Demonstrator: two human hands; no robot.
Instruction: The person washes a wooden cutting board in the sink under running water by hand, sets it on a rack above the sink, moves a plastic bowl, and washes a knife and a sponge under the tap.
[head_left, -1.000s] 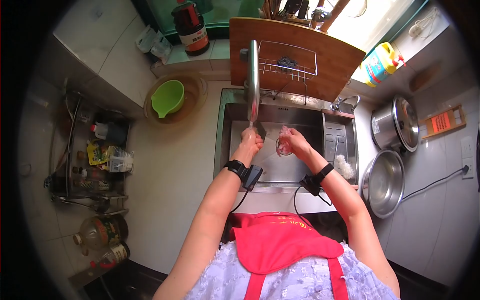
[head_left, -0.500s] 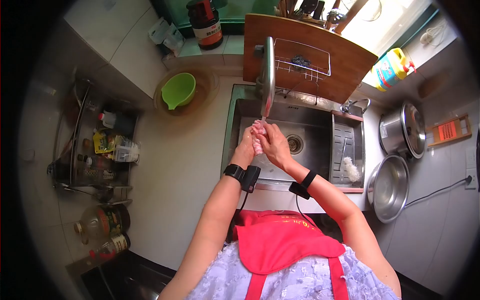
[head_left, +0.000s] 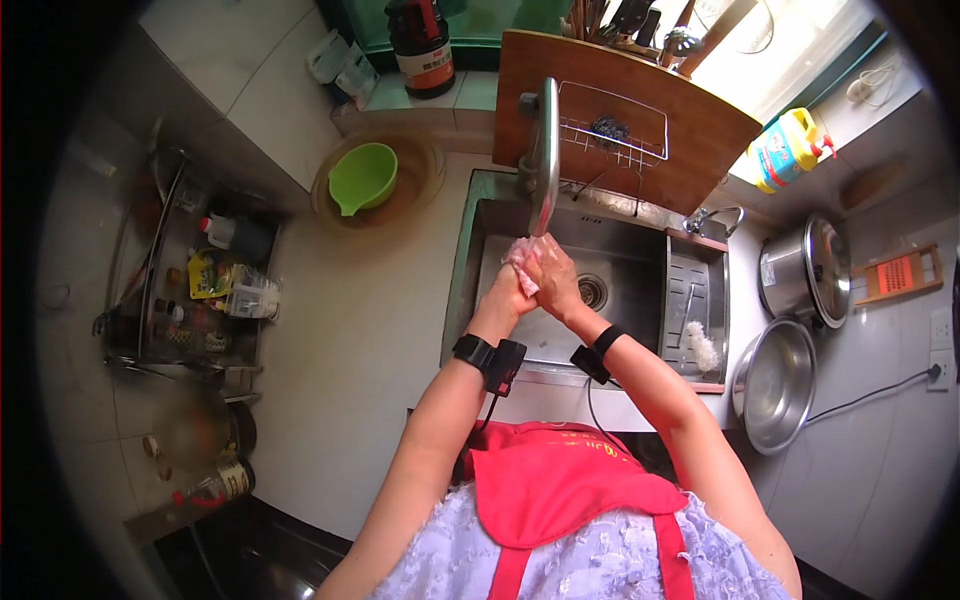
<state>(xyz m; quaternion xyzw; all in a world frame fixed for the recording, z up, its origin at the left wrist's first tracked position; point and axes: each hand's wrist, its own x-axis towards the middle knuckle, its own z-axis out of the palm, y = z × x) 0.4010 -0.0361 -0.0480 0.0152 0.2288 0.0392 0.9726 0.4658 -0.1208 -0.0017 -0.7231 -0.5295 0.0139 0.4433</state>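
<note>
Both my hands are together over the sink, just below the mouth of the faucet. Between them is a soft pink-and-white piece, which could be raw meat or a cloth; I cannot tell which. My left hand is closed around its lower end. My right hand presses on it from the right, fingers curled over it. Part of the piece is hidden by the fingers. The drain shows just to the right of my right hand.
A green bowl stands on the counter at back left. Behind the faucet are a wire rack and a wooden board. A steel basin and a lidded pot stand right of the sink. Bottles fill a left rack.
My hands have turned and closed tighter around the pink-and-white piece, which looks more bunched. My right hand has shifted slightly up and left. The whole view has shifted a little.
</note>
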